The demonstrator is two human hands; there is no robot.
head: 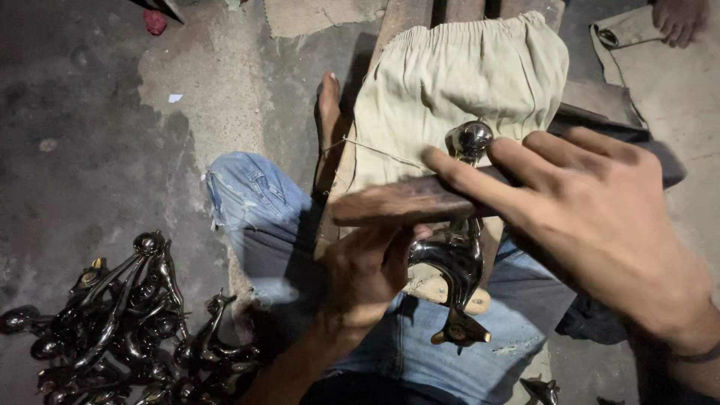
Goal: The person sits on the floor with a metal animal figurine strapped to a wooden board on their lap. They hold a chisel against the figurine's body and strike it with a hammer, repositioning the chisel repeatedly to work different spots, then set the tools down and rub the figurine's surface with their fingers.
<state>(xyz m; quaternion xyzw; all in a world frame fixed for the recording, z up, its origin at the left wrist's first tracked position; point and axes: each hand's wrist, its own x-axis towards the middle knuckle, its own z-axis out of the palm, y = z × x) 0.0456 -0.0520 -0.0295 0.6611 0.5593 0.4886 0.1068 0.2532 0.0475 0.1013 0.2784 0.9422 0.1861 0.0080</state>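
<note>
— Metal, dark and shiny: that casting [454, 262], where does it sit?

— Near the middle, on a wooden block [435, 286] over the person's lap. Its round polished knob [469, 139] points far, and a flared end with brass tips points near.

— Which hand has it?

— The left hand [367, 274] is closed around the casting's curved middle, thumb on the left side, pinning it to the block.

— And the right hand [592, 217]?

— It grips a long dark file [405, 202] laid across the casting from left to right. The fingers are stretched along the top of the file, forefinger furthest left. The far right end of the file sticks out past the hand, blurred.

— What lies under all that?

— A beige cloth [450, 75] with a gathered edge is spread over the block and planks, reaching far. A loose thread crosses it. Below are blue jeans [255, 217], torn at the left knee, and a bare foot [328, 112] shows just left of the cloth.

— Anything else around?

— A pile [127, 322] of similar dark castings lies on the concrete floor [75, 135] at near left. Another person's bare foot [679, 19] shows at far right, on a piece of cloth.
</note>
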